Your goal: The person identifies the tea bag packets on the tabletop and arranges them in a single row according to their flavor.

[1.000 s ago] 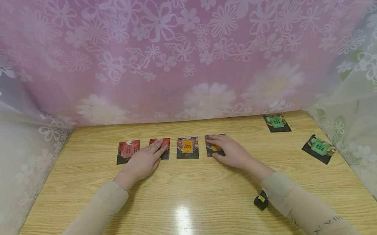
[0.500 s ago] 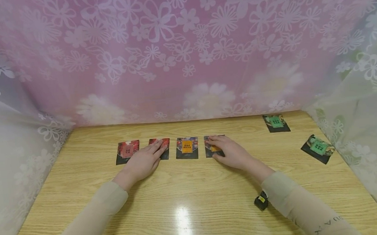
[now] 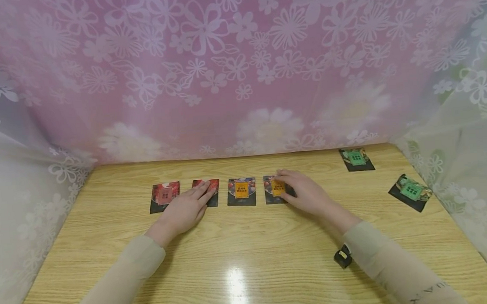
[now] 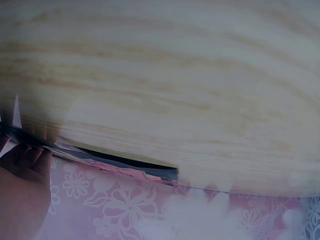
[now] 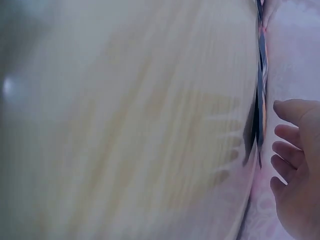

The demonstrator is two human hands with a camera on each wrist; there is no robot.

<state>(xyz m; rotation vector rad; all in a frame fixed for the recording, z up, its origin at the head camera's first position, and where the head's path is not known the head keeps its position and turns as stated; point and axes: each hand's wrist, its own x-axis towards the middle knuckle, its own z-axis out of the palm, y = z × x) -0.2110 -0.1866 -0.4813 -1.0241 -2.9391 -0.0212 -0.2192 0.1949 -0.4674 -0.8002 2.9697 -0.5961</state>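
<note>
Red-labelled and orange-labelled black sachets lie flat in a row. My left hand (image 3: 181, 213) rests on the second red sachet (image 3: 214, 198), fingers stretched across it; its forearm side partly overlaps the first red sachet (image 3: 165, 195). Beside these lies the first orange sachet (image 3: 241, 191). My right hand (image 3: 309, 194) hovers at the right edge of the second orange sachet (image 3: 274, 187), fingers loosely bent. In the right wrist view, this hand (image 5: 300, 160) stands apart from the sachet edges and holds nothing. The left wrist view shows a red sachet (image 4: 145, 172) edge-on by the fingers.
Two green-labelled sachets lie to the right, one near the back edge (image 3: 357, 159) and one tilted near the right edge (image 3: 411, 193). A black wrist device (image 3: 343, 257) hangs at the right cuff. Floral curtains (image 3: 237, 76) surround the wooden table (image 3: 193, 280).
My right hand has lifted off the second orange sachet and shifted right, uncovering more of its label. My left hand and the sachets have stayed put.
</note>
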